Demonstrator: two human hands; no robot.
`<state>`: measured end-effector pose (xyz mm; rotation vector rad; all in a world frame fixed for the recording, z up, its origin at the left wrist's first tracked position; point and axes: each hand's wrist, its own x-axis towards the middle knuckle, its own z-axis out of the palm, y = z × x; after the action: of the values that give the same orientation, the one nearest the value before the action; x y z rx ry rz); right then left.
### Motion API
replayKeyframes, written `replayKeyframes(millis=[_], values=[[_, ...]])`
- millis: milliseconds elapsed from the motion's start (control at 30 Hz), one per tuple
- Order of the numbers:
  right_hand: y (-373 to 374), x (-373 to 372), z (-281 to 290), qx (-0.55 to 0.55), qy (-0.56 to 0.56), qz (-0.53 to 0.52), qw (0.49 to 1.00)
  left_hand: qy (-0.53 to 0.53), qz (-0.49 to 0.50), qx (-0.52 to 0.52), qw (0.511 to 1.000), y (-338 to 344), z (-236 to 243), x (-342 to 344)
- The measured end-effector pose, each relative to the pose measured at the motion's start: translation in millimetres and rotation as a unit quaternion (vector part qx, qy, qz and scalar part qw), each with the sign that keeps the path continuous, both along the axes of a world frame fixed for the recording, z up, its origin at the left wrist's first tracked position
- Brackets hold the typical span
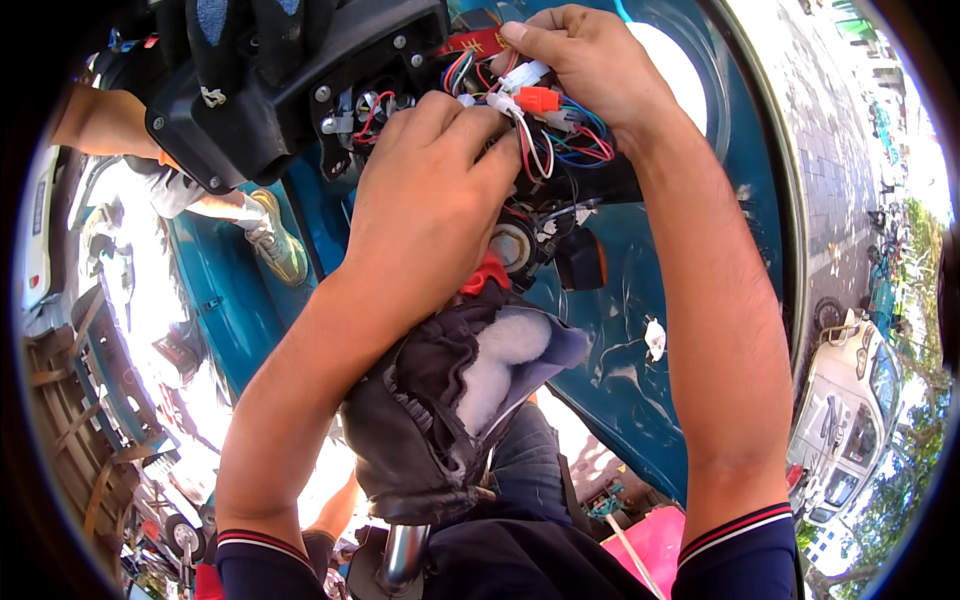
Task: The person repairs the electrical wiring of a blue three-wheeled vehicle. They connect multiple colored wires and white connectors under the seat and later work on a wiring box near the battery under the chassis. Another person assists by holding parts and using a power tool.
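Colored wires with plastic connectors spread below a black housing. My left hand is curled over them, its fingertips mostly hidden among the wiring. By its index finger lies a white connector, and an orange-red connector sits just to the right. My right hand pinches the end of a red strip with yellow marks, thumb uppermost. Another white connector lies under that hand. Below my left wrist is a dark padded cover with white fluffy lining.
The bolted black housing fills the upper left, with a black-and-blue glove on top. Another person's forearm reaches in there. Blue bodywork lies under my right arm, and a shoe shows left. A parked vehicle stands right.
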<state>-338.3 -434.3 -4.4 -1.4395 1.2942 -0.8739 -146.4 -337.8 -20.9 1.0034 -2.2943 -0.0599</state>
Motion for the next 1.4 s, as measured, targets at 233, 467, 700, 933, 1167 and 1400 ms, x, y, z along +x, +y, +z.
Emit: replayKeyframes(millis=[233, 467, 700, 933, 1167, 1400], values=[[0.6, 0.6, 0.4, 0.013, -0.004, -0.006, 1.000, -0.044, 0.063, -0.029, 0.997, -17.4, -2.5, -14.9], [0.0, 1.3, 3.0, 0.013, 0.007, 0.001, 1.000, -0.018, 0.081, -0.043, 0.996, -15.0, -8.8, -23.2], [0.0, 0.6, 3.0, 0.017, -0.004, 0.008, 1.000, 0.033, 0.061, -0.009, 0.998, -13.2, -9.9, -19.0], [1.7, -0.6, 0.1, 0.007, -0.012, 0.003, 1.000, 0.069, 0.013, 0.035, 0.997, -11.7, -6.4, -7.4], [2.4, 0.9, 1.4, -0.003, 0.004, 0.004, 1.000, 0.036, 0.045, -0.009, 0.998, -13.4, -11.4, -12.2], [1.3, 0.5, -0.7, -0.007, -0.008, 0.004, 1.000, 0.004, 0.057, -0.014, 0.998, -14.0, -8.7, -15.6]])
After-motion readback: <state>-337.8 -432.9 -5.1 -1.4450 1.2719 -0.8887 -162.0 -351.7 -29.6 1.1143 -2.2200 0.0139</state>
